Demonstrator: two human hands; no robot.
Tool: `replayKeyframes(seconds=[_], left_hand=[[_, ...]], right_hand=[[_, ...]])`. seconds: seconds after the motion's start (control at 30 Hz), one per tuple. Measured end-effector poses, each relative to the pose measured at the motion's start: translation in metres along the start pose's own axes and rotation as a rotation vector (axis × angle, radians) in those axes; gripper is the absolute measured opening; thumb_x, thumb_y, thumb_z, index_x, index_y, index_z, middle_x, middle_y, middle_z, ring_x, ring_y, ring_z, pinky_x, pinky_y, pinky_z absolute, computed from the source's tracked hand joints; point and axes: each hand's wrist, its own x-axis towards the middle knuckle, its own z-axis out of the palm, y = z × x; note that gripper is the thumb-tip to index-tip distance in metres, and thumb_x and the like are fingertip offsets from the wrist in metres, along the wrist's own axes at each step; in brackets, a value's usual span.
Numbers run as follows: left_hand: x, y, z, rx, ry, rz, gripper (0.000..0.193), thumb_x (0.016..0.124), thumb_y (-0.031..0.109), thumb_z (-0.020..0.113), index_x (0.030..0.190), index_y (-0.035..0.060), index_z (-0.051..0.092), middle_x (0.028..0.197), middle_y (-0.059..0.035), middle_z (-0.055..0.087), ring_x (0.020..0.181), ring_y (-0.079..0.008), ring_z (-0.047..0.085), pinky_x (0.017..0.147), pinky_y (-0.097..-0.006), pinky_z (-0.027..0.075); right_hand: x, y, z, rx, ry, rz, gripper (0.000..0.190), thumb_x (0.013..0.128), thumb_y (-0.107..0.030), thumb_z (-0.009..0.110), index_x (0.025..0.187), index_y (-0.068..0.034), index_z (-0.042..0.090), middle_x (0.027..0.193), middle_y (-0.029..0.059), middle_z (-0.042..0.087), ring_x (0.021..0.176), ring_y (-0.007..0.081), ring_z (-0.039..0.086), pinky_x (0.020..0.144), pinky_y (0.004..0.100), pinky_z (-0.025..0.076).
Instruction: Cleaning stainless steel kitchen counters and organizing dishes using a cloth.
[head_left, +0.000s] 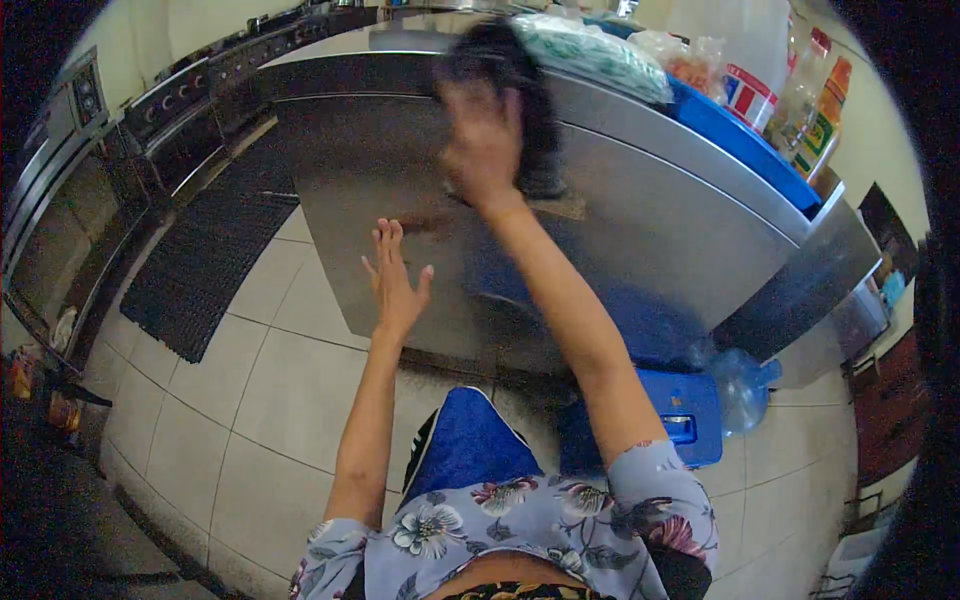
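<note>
My right hand (482, 142) is raised in front of the upper side of a stainless steel cabinet or appliance (637, 180). It holds a dark cloth (536, 112), blurred, that hangs from the top edge down over the steel panel. How the fingers grip the cloth is too blurred to tell. Lower and to the left, my left hand (397, 281) is held up before the same panel with its fingers apart and nothing in it. Whether it touches the steel cannot be told.
On the steel top stand a blue tray (739, 142), plastic bags (592, 56) and several bottles (821, 120). A blue cooler box (682, 409) and a large clear water bottle (739, 390) are on the tiled floor at right. A black mat (217, 247) lies at left, beside stoves (176, 105).
</note>
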Motion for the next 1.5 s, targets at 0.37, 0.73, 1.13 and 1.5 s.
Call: replayKeyframes(seconds=[0.37,0.73,1.13,1.5], left_hand=[[-0.015,-0.007,-0.015,-0.214,0.006,-0.109,0.080,0.075,0.008,0.060,0.140,0.0086,0.013,0.145,-0.0146,0.013,0.133,-0.0323,0.014,0.105,-0.0516,0.013],[-0.071,-0.030,-0.023,-0.348,-0.013,-0.302,0.068,0.077,0.006,0.058,0.135,0.0009,0.022,0.137,-0.0233,0.027,0.129,-0.0352,0.025,0.105,-0.0393,0.021],[-0.100,-0.020,-0.027,-0.309,-0.095,-0.361,0.060,0.079,0.005,0.057,0.132,0.0031,0.029,0.128,-0.0223,0.038,0.119,-0.0370,0.038,0.099,-0.0400,0.030],[-0.099,0.037,0.035,-0.523,-0.224,-0.121,0.055,0.080,0.006,0.056,0.130,0.0034,0.034,0.128,-0.0180,0.040,0.119,-0.0333,0.039,0.099,-0.0390,0.030]], right_hand=[[-0.040,-0.022,0.026,0.141,-0.177,-0.209,0.059,0.070,-0.014,0.060,0.127,-0.012,0.043,0.108,0.0101,0.058,0.103,0.0258,0.052,0.100,0.0465,0.027],[0.034,-0.129,0.127,0.134,-0.413,-0.595,0.044,0.079,-0.012,0.043,0.123,-0.011,0.047,0.120,0.0162,0.051,0.120,0.0322,0.039,0.108,0.0434,0.017],[-0.030,-0.041,0.067,0.062,-0.109,-0.319,0.049,0.074,-0.007,0.050,0.122,-0.015,0.048,0.085,0.0105,0.059,0.089,0.0247,0.057,0.095,0.0470,0.034],[-0.224,0.038,0.022,0.278,-0.377,-0.342,0.019,0.073,-0.011,0.049,0.090,-0.012,0.058,0.081,0.0118,0.058,0.087,0.0283,0.058,0.091,0.0449,0.040]])
